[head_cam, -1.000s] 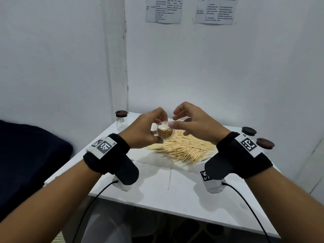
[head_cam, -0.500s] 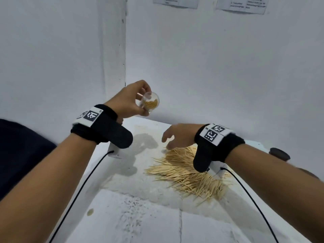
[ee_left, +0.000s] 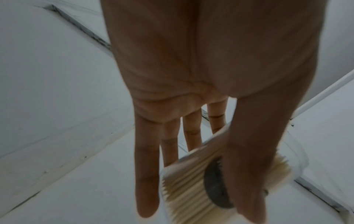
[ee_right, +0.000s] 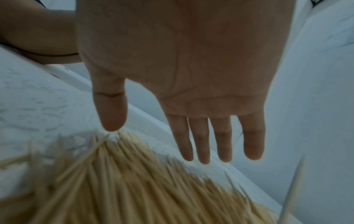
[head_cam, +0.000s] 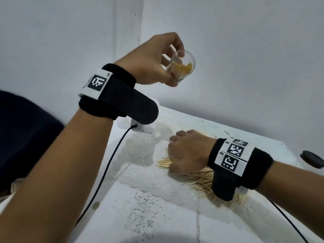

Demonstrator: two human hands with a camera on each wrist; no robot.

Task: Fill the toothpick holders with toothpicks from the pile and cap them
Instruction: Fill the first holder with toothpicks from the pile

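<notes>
**Toothpick holder raised in the left hand, pile beneath the right**

Toothpick holder [head_cam: 182,67]: a clear, uncapped cylinder, tilted so that its open mouth faces the head camera, and we see the yellow tips of the toothpicks packed inside it. It is held in the air above the far left part of the white table [head_cam: 157,216], in front of the white wall. The left hand [head_cam: 152,60] pinches it between thumb and forefingers; in the left wrist view the thumb lies across the holder [ee_left: 216,178], while the remaining fingers [ee_left: 146,174] extend straight beside it.

Toothpick pile [head_cam: 198,179]: a loose heap of pale sticks on the table, toward the right. The right hand [head_cam: 189,151] is just over the pile's far edge. In the right wrist view we see the palm [ee_right: 191,63] open, with four fingers straight and together and the thumb apart, its tip just above the nearest sticks [ee_right: 134,181]; we cannot tell whether it touches them.

A dark round cap [head_cam: 312,159] lies on the table's far right edge, well apart from the holder. Both wrists carry black straps with printed markers.
</notes>
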